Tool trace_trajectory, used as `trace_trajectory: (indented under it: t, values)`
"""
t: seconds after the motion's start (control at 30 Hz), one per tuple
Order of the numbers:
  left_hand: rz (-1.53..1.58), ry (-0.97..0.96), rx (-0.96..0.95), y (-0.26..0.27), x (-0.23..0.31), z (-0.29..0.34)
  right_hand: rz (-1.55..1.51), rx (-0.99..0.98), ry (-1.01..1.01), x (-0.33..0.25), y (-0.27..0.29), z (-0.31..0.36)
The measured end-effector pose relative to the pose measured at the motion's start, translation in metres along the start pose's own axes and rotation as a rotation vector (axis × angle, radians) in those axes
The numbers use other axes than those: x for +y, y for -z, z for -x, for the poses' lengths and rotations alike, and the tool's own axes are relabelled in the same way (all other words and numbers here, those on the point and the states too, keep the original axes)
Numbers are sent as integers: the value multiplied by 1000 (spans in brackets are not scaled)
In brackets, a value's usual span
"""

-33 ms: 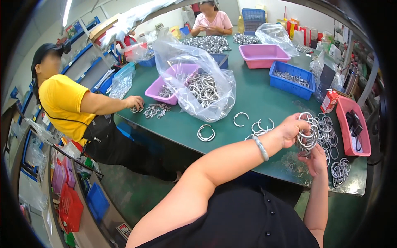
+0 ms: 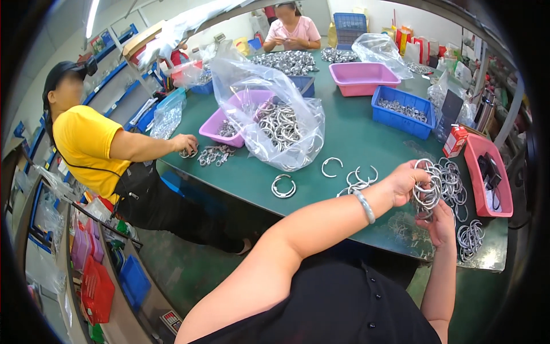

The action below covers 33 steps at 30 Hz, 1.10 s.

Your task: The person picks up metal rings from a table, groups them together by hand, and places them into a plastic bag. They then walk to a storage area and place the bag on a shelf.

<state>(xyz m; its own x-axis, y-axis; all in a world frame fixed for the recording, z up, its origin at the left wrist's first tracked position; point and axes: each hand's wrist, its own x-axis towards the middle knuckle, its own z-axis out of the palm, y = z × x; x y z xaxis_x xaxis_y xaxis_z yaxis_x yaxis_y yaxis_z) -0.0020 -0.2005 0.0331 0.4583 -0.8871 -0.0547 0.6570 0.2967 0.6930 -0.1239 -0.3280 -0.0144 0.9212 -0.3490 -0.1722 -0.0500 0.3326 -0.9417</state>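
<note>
Your left hand (image 2: 408, 181) was closed around a bunch of silver rings (image 2: 425, 186), held up over the right end of the green table (image 2: 355, 137). Your right hand (image 2: 440, 226) met the lower part of that bunch, its fingers curled (you couldn't tell from this view whether they gripped it or merely supported it). Just beyond your hands lay a heap of rings (image 2: 454, 186), and a smaller ring pile (image 2: 470, 239) sat near the table's corner. To the left, you had a few loose rings (image 2: 360, 180) near your bangled wrist, and farther off a clear plastic bag (image 2: 311, 140) full of rings leaned against a purple tub (image 2: 209, 129). A pink tray (image 2: 506, 198) stood at your right, beside a red carton (image 2: 455, 142).
</note>
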Motion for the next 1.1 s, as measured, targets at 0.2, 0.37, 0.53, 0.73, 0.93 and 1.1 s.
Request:
trace_trajectory:
  t: [0.2,0.37,0.53,0.73,0.93,1.1]
  values:
    - [-2,71,30,9,-26,-52,258,133,67,-13,30,-7]
    - [-227,52,110,1,-28,-74,394,234,264,-4,38,-17]
    - [-592,21,213,-3,-25,-83,690,261,234,-17,25,-21]
    - [-1357,45,345,-18,-10,-75,1135,379,562,-8,37,-25]
    - [-1396,81,258,-4,-17,-65,1068,374,443,-18,12,-11]
    - [-1465,20,246,3,-22,-66,1347,369,657,-4,17,-10]
